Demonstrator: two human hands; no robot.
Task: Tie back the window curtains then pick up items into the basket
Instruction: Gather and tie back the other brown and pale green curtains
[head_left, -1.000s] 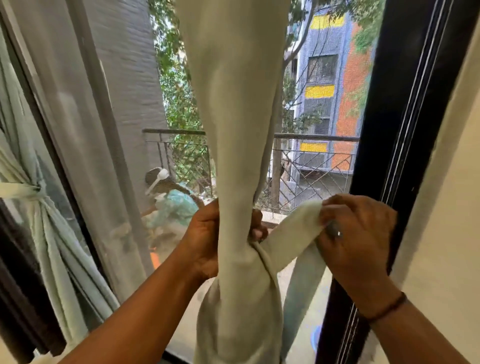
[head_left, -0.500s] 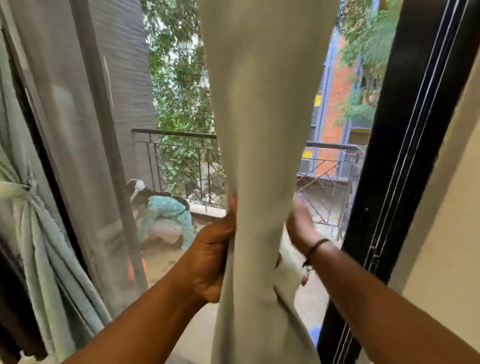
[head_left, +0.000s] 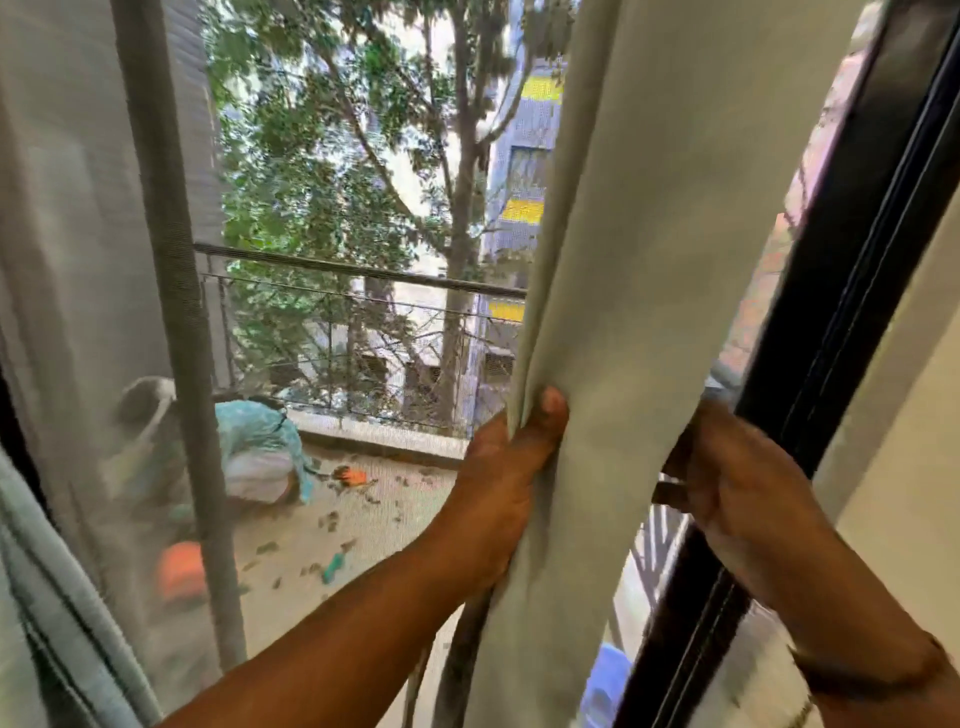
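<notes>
left hand (head_left: 501, 483) gripping curtain (head_left: 623, 260), right hand (head_left: 737, 483) half hidden

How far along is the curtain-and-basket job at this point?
Looks done: nothing that this view confirms. In hand: the left hand grips the pale curtain at its left edge and the right hand reaches behind its right edge; no tie shows. Left: securing it, then collecting items; no basket is in view.

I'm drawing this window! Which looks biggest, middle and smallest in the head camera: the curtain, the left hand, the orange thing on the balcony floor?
1. curtain
2. left hand
3. orange thing, though it is far away, so it only looks tiny.
</notes>
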